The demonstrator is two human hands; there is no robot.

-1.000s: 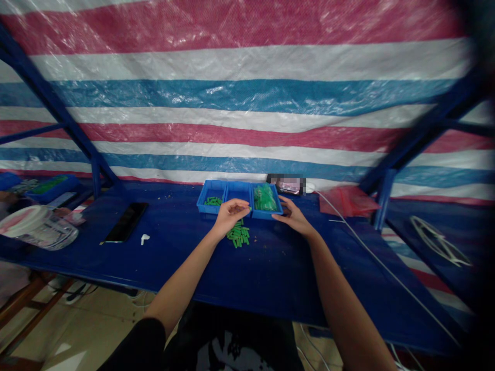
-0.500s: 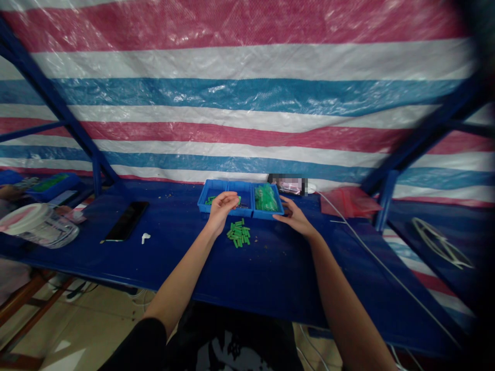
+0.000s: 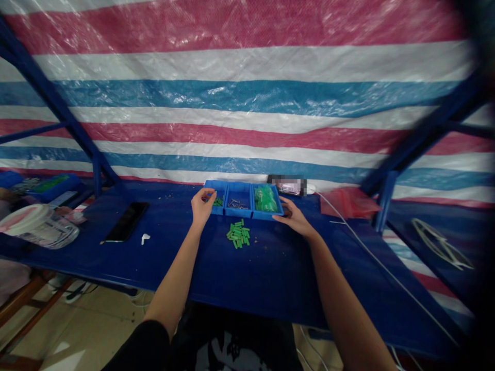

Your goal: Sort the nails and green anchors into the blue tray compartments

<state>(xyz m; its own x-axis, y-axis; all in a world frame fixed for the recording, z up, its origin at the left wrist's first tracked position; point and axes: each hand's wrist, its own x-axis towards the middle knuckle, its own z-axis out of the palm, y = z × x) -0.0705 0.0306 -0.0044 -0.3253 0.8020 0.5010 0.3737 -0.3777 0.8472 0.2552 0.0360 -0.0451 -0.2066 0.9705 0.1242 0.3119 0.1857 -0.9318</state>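
My left hand [image 3: 201,207] is at the left compartment of a blue parts tray [image 3: 240,213], with thumb and fingertips pinched together. A bit of green shows at the fingertips, like one of the small green plastic wall plugs [image 3: 218,201] in that compartment. My right hand [image 3: 293,217] grips the tray's right end, thumb at the front corner and fingers along the side. Metal screws [image 3: 236,204] lie in the middle compartment. Clear bags with green contents [image 3: 265,199] fill the right one. A loose pile of green plugs [image 3: 238,234] lies on the table before the tray.
On the blue table [image 3: 270,278] are a black phone [image 3: 127,221], a white earbud [image 3: 145,238] and a white bucket [image 3: 38,225] to the left. Red plastic bags [image 3: 348,203] and a white cable [image 3: 359,237] lie right. A striped tarp [image 3: 232,134] hangs behind, between blue posts.
My left hand has moved left, from over the middle compartment to the left one, uncovering the screws. My right hand stays on the tray's right end.
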